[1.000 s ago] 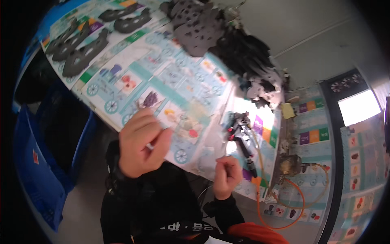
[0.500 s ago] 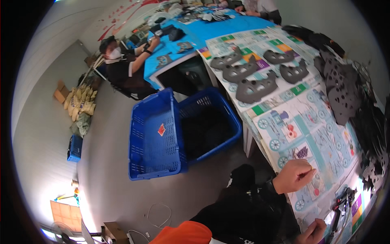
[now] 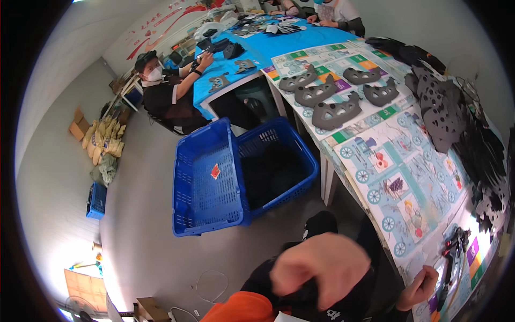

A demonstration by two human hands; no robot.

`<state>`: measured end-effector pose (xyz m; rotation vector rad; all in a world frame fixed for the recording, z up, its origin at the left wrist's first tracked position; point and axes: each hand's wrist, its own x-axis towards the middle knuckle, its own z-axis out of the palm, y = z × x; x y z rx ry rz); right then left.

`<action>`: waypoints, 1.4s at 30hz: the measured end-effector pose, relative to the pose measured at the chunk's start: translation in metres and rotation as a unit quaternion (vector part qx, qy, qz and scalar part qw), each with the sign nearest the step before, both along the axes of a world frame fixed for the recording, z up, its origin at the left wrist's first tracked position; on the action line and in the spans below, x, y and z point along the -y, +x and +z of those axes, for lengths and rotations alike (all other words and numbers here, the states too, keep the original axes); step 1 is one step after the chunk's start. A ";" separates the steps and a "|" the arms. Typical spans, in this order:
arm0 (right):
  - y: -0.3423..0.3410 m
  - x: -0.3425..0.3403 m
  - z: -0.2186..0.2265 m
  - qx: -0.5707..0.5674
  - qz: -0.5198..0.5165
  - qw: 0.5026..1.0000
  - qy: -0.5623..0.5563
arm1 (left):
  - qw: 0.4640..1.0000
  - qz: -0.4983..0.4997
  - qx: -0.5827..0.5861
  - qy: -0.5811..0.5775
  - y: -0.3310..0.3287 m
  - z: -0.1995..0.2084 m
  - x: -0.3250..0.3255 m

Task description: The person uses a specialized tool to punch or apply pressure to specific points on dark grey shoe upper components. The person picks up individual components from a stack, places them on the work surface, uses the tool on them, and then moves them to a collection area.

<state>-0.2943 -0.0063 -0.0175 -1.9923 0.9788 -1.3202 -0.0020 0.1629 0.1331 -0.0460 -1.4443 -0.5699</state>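
My left hand [image 3: 323,266] is raised in front of my dark-clothed lap, away from the table. It is blurred by motion, with its fingers bent downward; I see nothing held in it. At the near edge of the table [image 3: 370,161] rests my right hand [image 3: 419,288], its fingers loosely curled and nothing visible in them. Just beyond it lies a bunch of slim black and red tools [image 3: 453,249], whose kind I cannot make out. Farther up the patterned table covering, several dark grey curved pieces with cut-out holes [image 3: 336,111] are spread out.
Stacked grey perforated pieces [image 3: 440,107] and black strips [image 3: 481,153] line the table's right side. On the floor, an empty blue crate [image 3: 206,185] leans against another blue crate [image 3: 308,180] holding dark material. A masked person [image 3: 161,91] sits at the blue-covered table [image 3: 263,45].
My left hand has lifted off the table and swung left over my lap. My right hand stays by the near table edge. The view has shifted slightly.
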 end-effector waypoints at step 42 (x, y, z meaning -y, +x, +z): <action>0.123 -0.054 0.167 -0.184 0.339 0.923 -0.004 | 0.725 0.368 0.128 0.567 -0.012 -0.026 -0.043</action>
